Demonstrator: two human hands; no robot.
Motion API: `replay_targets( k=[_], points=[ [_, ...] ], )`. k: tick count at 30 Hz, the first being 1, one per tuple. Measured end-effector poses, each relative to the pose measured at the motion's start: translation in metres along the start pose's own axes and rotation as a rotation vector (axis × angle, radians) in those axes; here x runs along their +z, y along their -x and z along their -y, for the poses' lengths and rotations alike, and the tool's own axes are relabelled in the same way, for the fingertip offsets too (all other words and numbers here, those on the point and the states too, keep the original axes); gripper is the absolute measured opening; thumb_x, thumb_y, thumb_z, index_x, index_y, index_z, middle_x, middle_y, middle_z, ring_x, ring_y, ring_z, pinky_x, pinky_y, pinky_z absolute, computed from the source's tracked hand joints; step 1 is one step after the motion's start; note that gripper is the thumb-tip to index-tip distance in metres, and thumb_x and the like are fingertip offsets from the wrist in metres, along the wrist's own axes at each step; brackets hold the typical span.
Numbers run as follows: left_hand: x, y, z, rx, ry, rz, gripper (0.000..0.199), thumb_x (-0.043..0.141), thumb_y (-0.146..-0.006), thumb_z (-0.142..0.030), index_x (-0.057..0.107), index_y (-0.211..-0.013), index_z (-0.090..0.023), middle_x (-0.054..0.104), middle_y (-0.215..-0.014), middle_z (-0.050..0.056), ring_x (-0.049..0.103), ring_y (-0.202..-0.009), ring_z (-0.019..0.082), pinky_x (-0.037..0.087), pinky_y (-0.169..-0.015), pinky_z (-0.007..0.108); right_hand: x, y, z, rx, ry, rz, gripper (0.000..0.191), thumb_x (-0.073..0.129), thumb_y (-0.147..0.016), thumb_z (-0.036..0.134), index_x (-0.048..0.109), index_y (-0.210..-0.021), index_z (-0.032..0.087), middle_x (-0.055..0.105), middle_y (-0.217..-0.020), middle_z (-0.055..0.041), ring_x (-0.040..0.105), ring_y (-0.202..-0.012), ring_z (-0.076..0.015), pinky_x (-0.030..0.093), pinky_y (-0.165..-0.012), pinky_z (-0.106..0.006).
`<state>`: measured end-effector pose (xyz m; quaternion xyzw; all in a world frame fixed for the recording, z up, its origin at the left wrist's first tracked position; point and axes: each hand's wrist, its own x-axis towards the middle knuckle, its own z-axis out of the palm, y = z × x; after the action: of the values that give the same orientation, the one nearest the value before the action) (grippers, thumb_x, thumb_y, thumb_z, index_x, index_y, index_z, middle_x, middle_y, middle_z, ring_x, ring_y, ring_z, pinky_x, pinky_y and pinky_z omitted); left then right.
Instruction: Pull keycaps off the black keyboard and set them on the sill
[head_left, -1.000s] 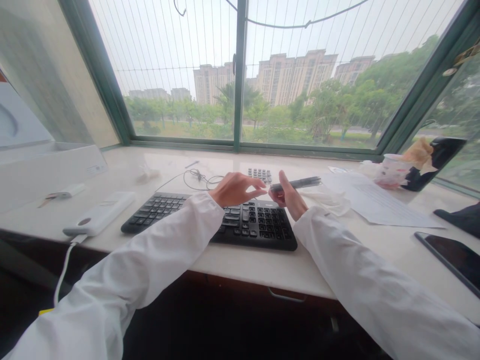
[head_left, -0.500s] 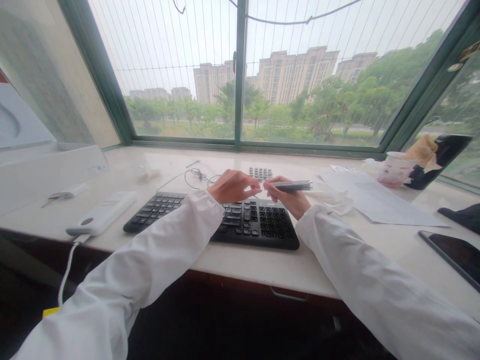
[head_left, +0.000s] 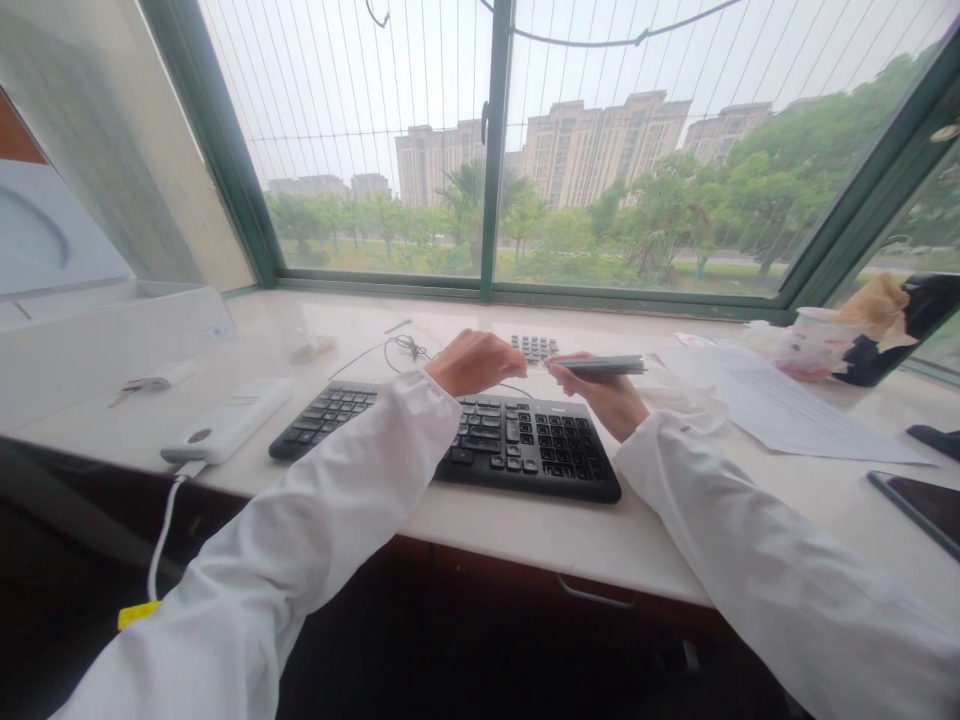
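Note:
My right hand (head_left: 604, 395) grips a dark pen (head_left: 600, 366), which lies level across its fingers above the far right of the keyboard. My left hand (head_left: 474, 362) hovers over the black computer keyboard (head_left: 529, 447), fingers bunched and pointing right. Its fingertips stop just short of the pen's left end, with a small gap between them. Nothing shows in my left hand. White sleeves cover both forearms and hide the keyboard's near left part.
A small keypad (head_left: 534, 348) and a tangled thin cable (head_left: 409, 348) lie behind the keyboard. To the left are a white power bank (head_left: 225, 420) and keys (head_left: 154, 380). To the right are tissue (head_left: 686, 402), papers (head_left: 802, 410), a cup (head_left: 821, 343) and a dark phone (head_left: 919, 505).
The pen has tilted from slanting upward to nearly level in my right hand. My left hand's fingers have closed together. The whole scene has shifted slightly right in the view.

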<state>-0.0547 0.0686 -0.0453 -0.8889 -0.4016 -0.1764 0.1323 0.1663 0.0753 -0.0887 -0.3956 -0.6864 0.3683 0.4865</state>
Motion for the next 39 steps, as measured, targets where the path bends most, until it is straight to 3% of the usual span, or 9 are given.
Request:
replay_targets(
  k=[5, 8, 15, 21, 25, 29, 39],
  points=[
    [-0.003, 0.001, 0.005, -0.012, 0.014, 0.064, 0.022, 0.059, -0.089, -0.04, 0.077, -0.086, -0.027, 0.074, -0.083, 0.002, 0.064, -0.072, 0.016, 0.038, -0.063, 0.026, 0.0, -0.002, -0.004, -0.027, 0.012, -0.033, 0.04, 0.073, -0.071, 0.056, 0.059, -0.074, 0.019, 0.057, -0.062, 0.0002, 0.049, -0.059, -0.0129, 0.042, -0.059, -0.029],
    [-0.005, 0.003, 0.011, -0.038, 0.023, 0.113, 0.022, 0.065, -0.083, -0.043, 0.077, -0.081, -0.025, 0.073, -0.079, 0.003, 0.062, -0.068, 0.017, 0.039, -0.062, 0.028, 0.0, -0.002, -0.009, -0.05, -0.005, -0.014, 0.034, 0.067, -0.079, 0.051, 0.053, -0.074, 0.02, 0.058, -0.06, 0.0008, 0.049, -0.057, -0.0128, 0.042, -0.059, -0.029],
    [0.0, 0.003, 0.008, -0.007, 0.082, 0.216, 0.021, 0.074, -0.073, -0.046, 0.079, -0.078, -0.026, 0.073, -0.079, 0.004, 0.063, -0.068, 0.018, 0.04, -0.061, 0.029, 0.009, -0.009, 0.0, -0.028, 0.13, -0.028, 0.037, 0.057, -0.084, 0.053, 0.056, -0.07, 0.018, 0.061, -0.058, -0.0031, 0.05, -0.052, -0.0135, 0.042, -0.055, -0.029],
    [-0.002, 0.002, 0.002, -0.008, 0.096, 0.251, 0.014, 0.076, -0.072, -0.039, 0.079, -0.08, -0.029, 0.075, -0.083, 0.001, 0.065, -0.074, 0.017, 0.042, -0.063, 0.026, 0.025, -0.032, 0.012, 0.025, 0.187, 0.006, 0.045, 0.053, -0.085, 0.057, 0.058, -0.066, 0.017, 0.062, -0.052, -0.0056, 0.049, -0.044, -0.0124, 0.039, -0.048, -0.027],
    [-0.001, 0.002, 0.001, 0.007, 0.095, 0.255, 0.01, 0.074, -0.073, -0.034, 0.079, -0.08, -0.029, 0.075, -0.083, 0.001, 0.065, -0.076, 0.017, 0.043, -0.064, 0.025, 0.035, -0.034, 0.002, 0.074, 0.161, -0.005, 0.046, 0.051, -0.086, 0.058, 0.058, -0.065, 0.017, 0.061, -0.051, -0.0052, 0.048, -0.043, -0.0117, 0.038, -0.045, -0.026],
    [0.001, 0.001, -0.001, -0.012, 0.113, 0.256, 0.01, 0.072, -0.073, -0.03, 0.078, -0.08, -0.028, 0.074, -0.08, 0.0, 0.065, -0.073, 0.016, 0.043, -0.065, 0.026, 0.036, -0.025, -0.008, 0.073, 0.298, 0.075, 0.047, 0.057, -0.083, 0.058, 0.059, -0.059, 0.017, 0.061, -0.052, -0.0039, 0.052, -0.046, -0.0119, 0.041, -0.049, -0.025],
    [0.004, -0.001, 0.003, -0.001, 0.122, 0.309, 0.01, 0.069, -0.074, -0.033, 0.077, -0.078, -0.028, 0.074, -0.079, -0.004, 0.064, -0.072, 0.013, 0.042, -0.066, 0.023, 0.039, -0.021, -0.009, 0.061, 0.311, 0.124, 0.032, 0.052, -0.088, 0.038, 0.054, -0.063, 0.019, 0.062, -0.052, -0.0017, 0.055, -0.045, -0.0126, 0.043, -0.051, -0.025]
  ],
)
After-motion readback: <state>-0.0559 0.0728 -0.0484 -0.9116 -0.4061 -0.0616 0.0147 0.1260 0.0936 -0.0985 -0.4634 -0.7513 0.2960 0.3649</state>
